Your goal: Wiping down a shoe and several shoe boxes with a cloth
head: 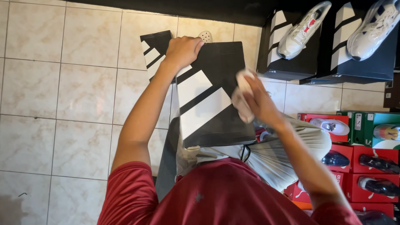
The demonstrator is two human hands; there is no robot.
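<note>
A black shoe box lid with white diagonal stripes [212,100] rests on my lap, its top face up. My left hand [182,51] grips the lid's far corner. My right hand [259,100] is closed on a crumpled white cloth [241,98] pressed against the lid's right edge. A second black striped box piece [155,52] lies on the floor beyond the lid, partly hidden by my left hand. Something small, white and perforated [205,36] peeks out just past my fingers.
Two black striped boxes [291,54] [362,58] stand at the upper right, each with a white sneaker on top [303,28] [373,26]. Stacked red and green shoe boxes [366,146] fill the right side. Beige floor tiles [62,104] spread to the left.
</note>
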